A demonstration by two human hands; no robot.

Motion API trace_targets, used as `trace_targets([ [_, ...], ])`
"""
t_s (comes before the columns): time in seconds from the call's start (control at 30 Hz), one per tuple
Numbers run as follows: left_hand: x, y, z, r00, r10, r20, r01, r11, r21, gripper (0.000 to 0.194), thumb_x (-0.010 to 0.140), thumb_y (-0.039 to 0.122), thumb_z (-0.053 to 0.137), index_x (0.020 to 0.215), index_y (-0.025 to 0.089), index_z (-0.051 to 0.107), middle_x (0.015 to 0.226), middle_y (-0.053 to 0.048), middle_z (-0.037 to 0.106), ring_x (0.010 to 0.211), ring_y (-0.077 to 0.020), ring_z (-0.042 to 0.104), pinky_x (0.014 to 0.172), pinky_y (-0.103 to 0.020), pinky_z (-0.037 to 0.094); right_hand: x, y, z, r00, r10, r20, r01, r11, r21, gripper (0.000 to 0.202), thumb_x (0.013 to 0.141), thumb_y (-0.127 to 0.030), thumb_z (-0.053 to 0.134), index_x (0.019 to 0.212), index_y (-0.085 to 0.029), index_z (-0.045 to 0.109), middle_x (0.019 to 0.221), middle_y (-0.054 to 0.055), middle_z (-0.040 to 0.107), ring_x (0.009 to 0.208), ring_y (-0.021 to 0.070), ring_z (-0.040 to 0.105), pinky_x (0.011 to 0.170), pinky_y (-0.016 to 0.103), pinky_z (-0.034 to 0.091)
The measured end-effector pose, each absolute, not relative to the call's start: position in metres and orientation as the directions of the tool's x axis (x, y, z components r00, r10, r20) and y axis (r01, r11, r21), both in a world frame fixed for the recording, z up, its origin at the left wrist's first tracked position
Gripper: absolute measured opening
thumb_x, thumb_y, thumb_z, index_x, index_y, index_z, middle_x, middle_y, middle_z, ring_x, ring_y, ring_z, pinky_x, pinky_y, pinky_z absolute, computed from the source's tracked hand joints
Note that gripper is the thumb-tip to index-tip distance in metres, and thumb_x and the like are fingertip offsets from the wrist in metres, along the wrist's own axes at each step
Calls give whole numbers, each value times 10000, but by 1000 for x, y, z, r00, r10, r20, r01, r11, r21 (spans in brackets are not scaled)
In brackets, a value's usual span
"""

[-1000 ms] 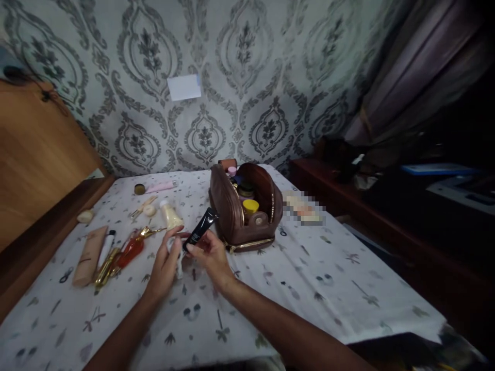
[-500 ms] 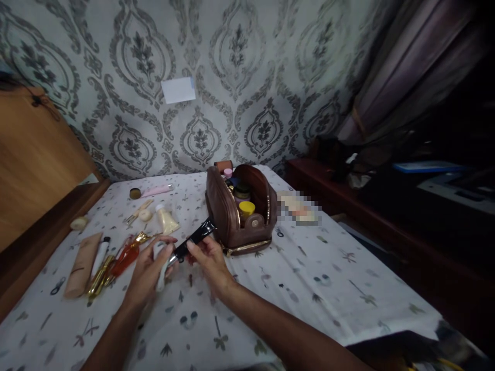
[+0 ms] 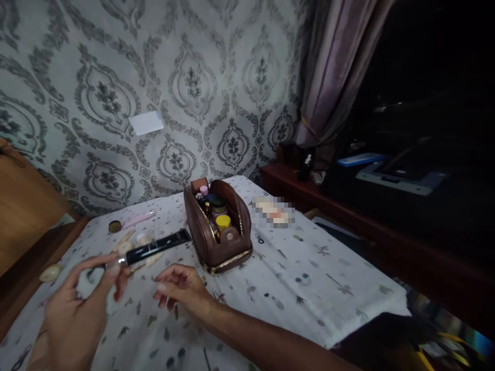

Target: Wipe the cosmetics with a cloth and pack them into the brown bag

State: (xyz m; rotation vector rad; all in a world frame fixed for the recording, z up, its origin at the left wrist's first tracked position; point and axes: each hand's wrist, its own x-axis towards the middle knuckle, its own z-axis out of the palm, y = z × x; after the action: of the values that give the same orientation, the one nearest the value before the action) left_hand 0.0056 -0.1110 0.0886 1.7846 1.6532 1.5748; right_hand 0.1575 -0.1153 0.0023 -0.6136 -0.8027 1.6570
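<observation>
My left hand [image 3: 77, 309] grips a black squeeze tube [image 3: 157, 247] by its silver cap end, the tube pointing right toward the bag. A soft, whitish piece [image 3: 85, 283], which looks like a cloth, is bunched in the same hand. My right hand [image 3: 183, 288] hovers over the bed-like printed sheet with its fingers loosely curled and apart, holding nothing. Just beyond it stands a brown toiletry bag [image 3: 220, 257], unzipped, with a yellow-lidded jar [image 3: 223, 222] and several other bottles and jars inside.
At the left lie a pink tube [image 3: 137, 219], a dark round lid [image 3: 115, 226] and a cream-coloured round item [image 3: 50, 273]. A blurred-out flat item [image 3: 273, 211] is right of the bag. Wooden furniture [image 3: 23, 206] borders the left; a patterned wall stands behind.
My right hand has let go of the black tube. My left hand has carried the tube left and nearer to me with the whitish piece. The view has turned right.
</observation>
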Motion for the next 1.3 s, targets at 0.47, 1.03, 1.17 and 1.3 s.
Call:
trace_targets([
  [0.47,175,-3,152,408,712,571,409,-702,583,152,792,328,607,820,187,656,625,15,650,592,-159,607,581,-250,449,153,-107,-18,-346,938,-27,-522,-217,-825,653,418,-629,870,770,-154,593,584,-45,640,427,68,535,412,185,343],
  [1.03,217,14,126,682,656,323,646,-747,155,159,820,191,637,978,188,644,897,-114,714,929,-315,672,766,-367,475,151,-109,-23,-397,916,-61,-459,-255,-851,654,418,-625,871,777,-152,597,598,-38,632,445,62,534,437,178,319],
  [1.17,214,18,125,678,645,353,603,-763,235,96,834,166,606,919,198,639,861,-68,709,894,-247,677,779,-319,483,151,-108,-24,-390,919,-56,-461,-248,-852,669,414,-641,864,788,-158,591,604,-41,635,440,61,527,433,181,320],
  [1.3,211,23,123,695,635,337,554,-772,311,137,790,111,623,888,203,651,791,-40,709,843,-235,689,746,-308,501,151,-108,-25,-398,916,-53,-457,-248,-854,662,419,-639,865,785,-160,593,604,-44,636,447,64,530,443,185,319],
])
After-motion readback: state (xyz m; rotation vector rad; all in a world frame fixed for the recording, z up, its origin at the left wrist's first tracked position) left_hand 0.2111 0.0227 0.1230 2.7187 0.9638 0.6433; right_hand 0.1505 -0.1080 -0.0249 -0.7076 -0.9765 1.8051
